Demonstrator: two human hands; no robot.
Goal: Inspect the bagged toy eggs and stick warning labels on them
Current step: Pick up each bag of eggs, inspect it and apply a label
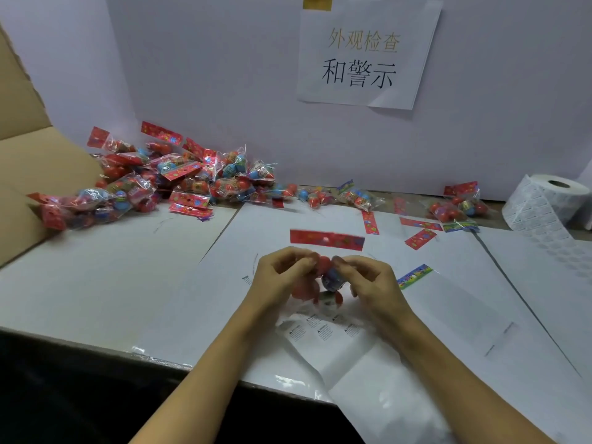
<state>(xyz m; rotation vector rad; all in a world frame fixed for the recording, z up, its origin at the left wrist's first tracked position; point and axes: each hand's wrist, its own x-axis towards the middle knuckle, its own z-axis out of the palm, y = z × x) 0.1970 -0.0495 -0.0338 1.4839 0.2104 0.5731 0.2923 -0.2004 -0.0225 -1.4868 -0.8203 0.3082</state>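
Label strip (pixel 323 328) is seen nearest, under both hands.
One bag of eggs (pixel 323 277) is pinched above the strip by the left hand (pixel 278 277) and right hand (pixel 368 280).

Worktop (pixel 96 277): open white surface front left and far right of centre. Obstacles: heap of bagged toy eggs (pixel 166 181) along the back left; cardboard box (pixel 28 174) at left edge; smaller bag cluster (pixel 455 208) and label roll (pixel 544 203) back right; loose header cards (pixel 419 238) between; backboard (pixel 224 75) closes the rear.
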